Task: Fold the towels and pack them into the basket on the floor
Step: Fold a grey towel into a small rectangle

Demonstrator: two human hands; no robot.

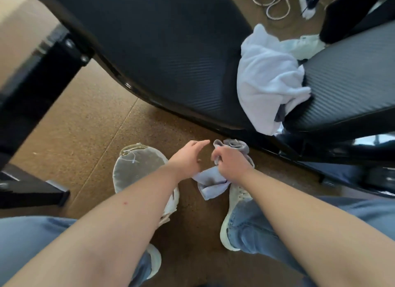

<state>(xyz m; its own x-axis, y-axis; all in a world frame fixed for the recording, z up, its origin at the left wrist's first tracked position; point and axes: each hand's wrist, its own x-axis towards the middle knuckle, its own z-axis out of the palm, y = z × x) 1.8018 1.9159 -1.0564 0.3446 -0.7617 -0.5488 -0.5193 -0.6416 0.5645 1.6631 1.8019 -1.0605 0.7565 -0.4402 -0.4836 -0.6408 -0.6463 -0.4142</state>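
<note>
The right grip [232,161] pinches the grey towel [211,181] mid-length, low over the floor between the shoes, its long axis running away from the person. The left grip [189,156], fingers spread, hovers just left, nearer what looks like the basket [136,165]

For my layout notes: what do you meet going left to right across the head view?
Basket → left hand → right hand, gripping a grey towel → white towel.
</note>
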